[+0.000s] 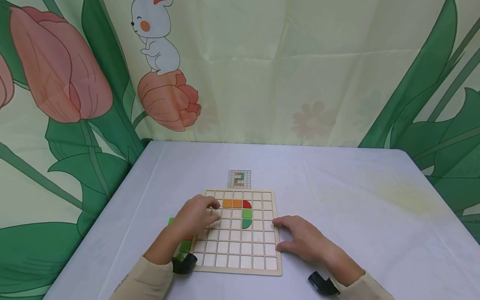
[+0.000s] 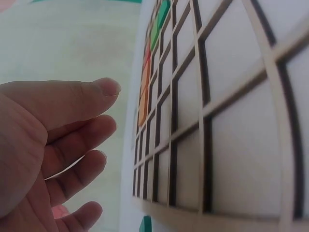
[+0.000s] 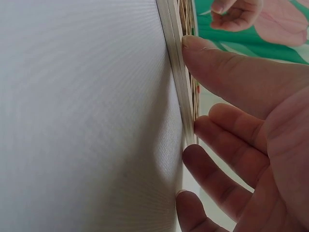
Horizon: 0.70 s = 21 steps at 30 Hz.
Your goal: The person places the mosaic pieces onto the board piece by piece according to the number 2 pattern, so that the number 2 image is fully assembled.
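Five tiles (image 1: 237, 203) sit high in the board (image 1: 235, 248), the lower part of the card's (image 1: 239, 179) 2 seemingly unbuilt, while the left hand (image 1: 195, 214) hovers empty, fingers parted, and the right hand (image 1: 303, 237), spread, touches the board's edge.

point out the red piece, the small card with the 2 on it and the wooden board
Red piece (image 1: 246, 204): head view, middle of its top face
Small card (image 1: 239, 179): head view, middle of its printed side
Wooden board (image 1: 240, 271): head view, near rim
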Each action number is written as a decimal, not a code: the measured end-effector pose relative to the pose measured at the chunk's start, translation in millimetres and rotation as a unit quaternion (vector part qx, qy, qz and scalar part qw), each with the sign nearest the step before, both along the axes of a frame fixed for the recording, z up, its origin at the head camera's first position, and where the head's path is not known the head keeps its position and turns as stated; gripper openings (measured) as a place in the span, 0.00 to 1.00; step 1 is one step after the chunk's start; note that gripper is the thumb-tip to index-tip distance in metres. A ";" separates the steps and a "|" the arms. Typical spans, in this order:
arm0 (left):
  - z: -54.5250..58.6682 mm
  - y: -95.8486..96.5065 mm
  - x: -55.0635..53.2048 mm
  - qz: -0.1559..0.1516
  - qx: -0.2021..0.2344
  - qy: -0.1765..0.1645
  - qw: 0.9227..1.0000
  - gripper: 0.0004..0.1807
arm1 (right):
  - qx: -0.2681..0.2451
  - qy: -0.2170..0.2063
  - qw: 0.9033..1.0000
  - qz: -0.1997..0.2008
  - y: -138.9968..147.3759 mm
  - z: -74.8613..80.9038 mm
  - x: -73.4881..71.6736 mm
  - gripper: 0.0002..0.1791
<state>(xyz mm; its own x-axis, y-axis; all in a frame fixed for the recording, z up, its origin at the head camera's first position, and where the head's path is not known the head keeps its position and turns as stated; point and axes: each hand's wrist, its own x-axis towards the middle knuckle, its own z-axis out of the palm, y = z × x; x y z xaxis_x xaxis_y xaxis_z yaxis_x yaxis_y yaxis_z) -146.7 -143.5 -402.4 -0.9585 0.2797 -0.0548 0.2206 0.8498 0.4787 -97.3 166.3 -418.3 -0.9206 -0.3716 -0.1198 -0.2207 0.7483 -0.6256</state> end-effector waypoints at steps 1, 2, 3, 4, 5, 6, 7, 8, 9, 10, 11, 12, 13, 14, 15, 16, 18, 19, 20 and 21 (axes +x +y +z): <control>0.1 -3.0 0.4 0.004 0.002 0.000 1.000 0.10 | 0.000 0.000 1.000 0.000 0.1 0.0 0.0 0.33; 0.7 -5.8 0.9 0.007 0.005 -0.001 1.000 0.10 | -0.001 0.000 1.000 0.000 0.2 -0.2 0.0 0.33; 1.5 -8.5 1.5 0.012 0.008 -0.002 1.000 0.10 | -0.001 -0.001 1.000 0.000 0.3 -0.3 0.0 0.33; 2.0 -11.5 2.0 0.016 0.010 -0.001 1.000 0.10 | -0.001 -0.002 1.000 0.000 0.3 -0.3 0.1 0.33; 2.5 -14.5 2.5 0.021 0.011 -0.002 1.000 0.11 | -0.001 -0.002 1.000 -0.001 0.2 -0.4 0.2 0.33; 3.1 -17.5 2.9 0.025 0.014 -0.002 1.000 0.11 | 0.000 -0.003 1.000 -0.002 0.2 -0.3 0.3 0.33; 3.5 -20.6 3.3 0.031 0.015 -0.003 0.999 0.12 | 0.001 -0.005 1.000 -0.004 -0.1 -0.2 0.6 0.33; 4.3 -23.8 3.9 0.033 0.017 -0.003 0.999 0.13 | 0.002 -0.006 1.000 -0.006 -0.4 -0.1 0.8 0.33; 4.9 -27.2 4.6 0.036 0.021 -0.004 0.999 0.14 | 0.003 -0.007 1.000 -0.007 -0.6 0.1 1.0 0.33; 5.2 -30.9 5.0 0.037 0.024 -0.004 0.999 0.16 | 0.005 -0.007 1.000 -0.008 -0.8 0.3 1.2 0.33; 5.6 -34.6 5.5 0.038 0.029 -0.005 0.999 0.17 | 0.006 -0.008 1.000 -0.009 -0.9 0.5 1.3 0.33; 5.8 -38.5 6.1 0.036 0.034 -0.006 0.999 0.19 | 0.007 -0.008 1.000 -0.010 -1.0 0.7 1.4 0.34; 5.8 -42.8 6.7 0.032 0.039 -0.007 0.999 0.20 | 0.007 -0.007 1.000 -0.010 -1.0 0.7 1.4 0.34; 6.1 -47.1 7.4 0.030 0.043 -0.011 0.999 0.21 | 0.007 -0.006 1.000 -0.009 -0.9 0.7 1.3 0.34; 6.2 -51.3 8.1 0.031 0.048 -0.015 0.998 0.22 | 0.005 -0.004 1.000 -0.006 -0.5 0.6 1.2 0.33; 6.2 -55.4 8.6 0.032 0.049 -0.018 0.998 0.22 | 0.004 -0.002 1.000 -0.003 -0.1 0.5 1.0 0.33; 7.4 -63.7 10.1 0.034 0.051 -0.028 0.998 0.23 | 0.001 0.002 1.000 0.003 0.5 0.4 0.7 0.33; 8.0 -67.8 11.0 0.035 0.050 -0.031 0.998 0.24 | 0.001 0.004 1.000 0.005 0.8 0.3 0.5 0.33; 8.7 -71.5 12.0 0.037 0.048 -0.036 0.998 0.25 | -0.001 0.005 1.000 0.006 1.0 0.4 0.4 0.33; 9.4 -75.1 13.1 0.038 0.046 -0.038 0.997 0.25 | -0.001 0.006 1.000 0.007 1.3 0.4 0.4 0.33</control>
